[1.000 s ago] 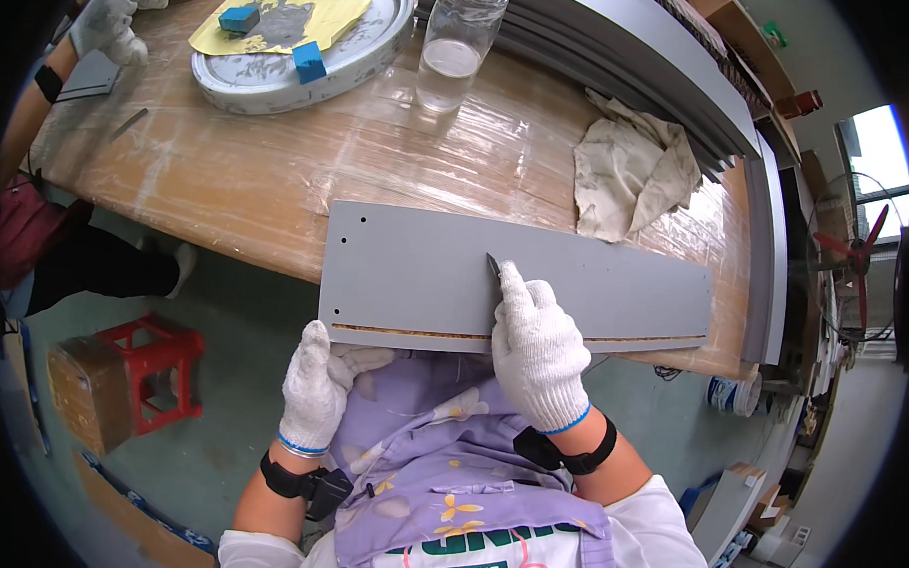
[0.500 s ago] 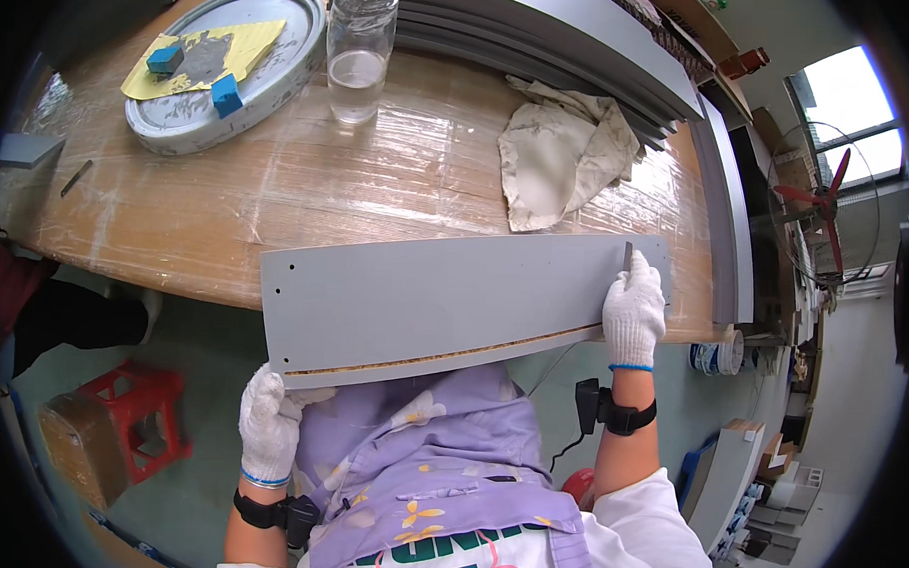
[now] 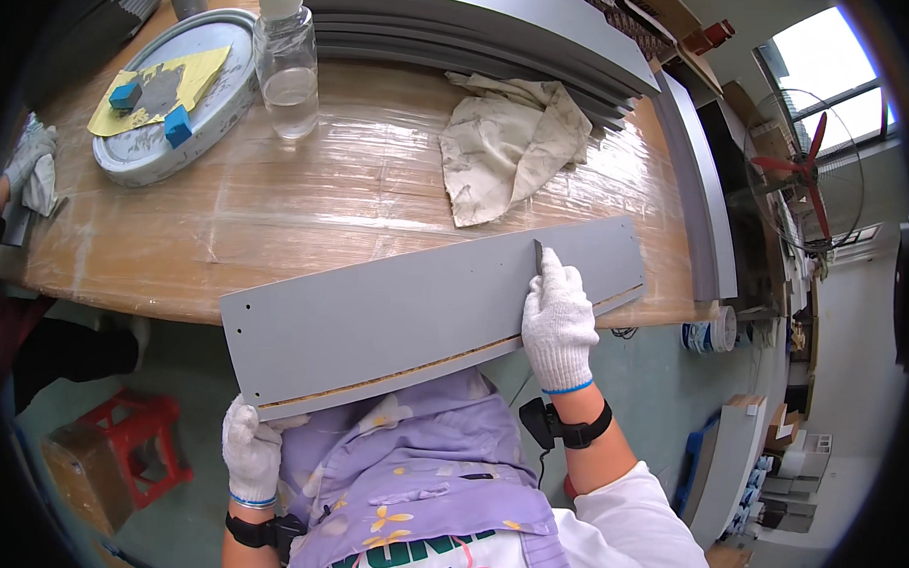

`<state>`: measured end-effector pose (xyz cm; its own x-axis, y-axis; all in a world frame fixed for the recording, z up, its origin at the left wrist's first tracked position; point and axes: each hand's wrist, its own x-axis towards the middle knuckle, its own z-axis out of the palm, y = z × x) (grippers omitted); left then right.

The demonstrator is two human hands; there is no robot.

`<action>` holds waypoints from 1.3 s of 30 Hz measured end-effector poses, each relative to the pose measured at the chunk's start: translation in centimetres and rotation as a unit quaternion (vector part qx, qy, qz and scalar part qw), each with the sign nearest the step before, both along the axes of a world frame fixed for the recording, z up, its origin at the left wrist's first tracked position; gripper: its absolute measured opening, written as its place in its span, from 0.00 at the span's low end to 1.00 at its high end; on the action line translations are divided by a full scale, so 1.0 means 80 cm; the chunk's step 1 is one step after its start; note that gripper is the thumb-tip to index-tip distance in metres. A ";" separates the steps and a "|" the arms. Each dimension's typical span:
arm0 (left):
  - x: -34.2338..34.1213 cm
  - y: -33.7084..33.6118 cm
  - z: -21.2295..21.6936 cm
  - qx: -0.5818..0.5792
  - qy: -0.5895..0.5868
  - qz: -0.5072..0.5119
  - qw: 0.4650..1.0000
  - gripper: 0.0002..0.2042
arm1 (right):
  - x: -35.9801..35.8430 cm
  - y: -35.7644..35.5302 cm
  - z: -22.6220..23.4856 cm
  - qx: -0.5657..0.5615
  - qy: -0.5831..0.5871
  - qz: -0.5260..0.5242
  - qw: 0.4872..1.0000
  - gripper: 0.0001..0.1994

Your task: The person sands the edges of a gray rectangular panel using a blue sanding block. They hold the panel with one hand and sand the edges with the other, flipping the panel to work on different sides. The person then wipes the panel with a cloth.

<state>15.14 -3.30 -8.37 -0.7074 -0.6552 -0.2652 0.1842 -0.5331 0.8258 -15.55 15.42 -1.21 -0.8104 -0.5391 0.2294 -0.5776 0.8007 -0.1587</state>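
Observation:
A long grey board with small holes at its left end and a groove of bare chipboard along its near edge lies slantwise over the table's front edge. My left hand, in a white knitted glove, is closed on the board's near left corner. Above the right half of the board is my gloved right hand, its fingers closed round a thin dark strip-like tool whose tip points at the far edge. Most of that tool is hidden in the glove. Just beyond the board lies a crumpled beige rag.
On the film-covered table stand a clear bottle and a round grey lid bearing yellow sandpaper-like sheet and blue blocks. Grey panels are stacked behind. A co-worker's gloved hand is at far left; a red stool stands below.
My right hand has moved left along the board with the tool. The board is now tilted more, its left end nearer me. A co-worker's gloved hand has come in at the left.

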 end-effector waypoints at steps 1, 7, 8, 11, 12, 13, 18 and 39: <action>-0.002 0.001 0.001 -0.001 -0.003 0.007 1.000 0.22 | 0.005 0.003 0.003 0.014 -0.031 0.014 0.999 0.23; -0.003 0.000 0.009 0.018 -0.026 0.016 0.999 0.27 | 0.001 0.010 0.004 0.028 -0.022 0.018 0.999 0.23; -0.001 -0.001 0.007 0.020 -0.024 0.010 0.999 0.27 | 0.000 0.012 0.004 0.032 -0.020 0.031 0.999 0.23; -0.002 0.002 0.002 -0.008 -0.020 0.018 1.000 0.22 | -0.010 0.017 -0.001 0.006 -0.020 0.024 0.999 0.22; -0.002 0.002 0.002 -0.007 -0.021 0.017 1.000 0.22 | -0.013 0.017 -0.003 0.003 -0.009 0.020 1.000 0.22; -0.002 0.002 0.002 -0.005 -0.022 0.016 1.000 0.22 | -0.011 0.017 -0.001 0.006 -0.018 0.029 0.999 0.22; -0.002 0.003 0.002 -0.004 -0.037 0.033 0.999 0.23 | -0.015 0.018 0.002 -0.004 -0.021 0.027 0.999 0.22; 0.002 -0.003 0.003 0.031 0.017 -0.044 0.998 0.30 | -0.017 -0.019 -0.011 0.057 0.036 -0.054 0.996 0.18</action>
<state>15.27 -3.58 -8.11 -0.7704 -0.5732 -0.2791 0.1612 -0.5986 0.7847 -16.89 13.88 -2.09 -0.8486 -0.4759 0.2313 -0.4941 0.8691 -0.0245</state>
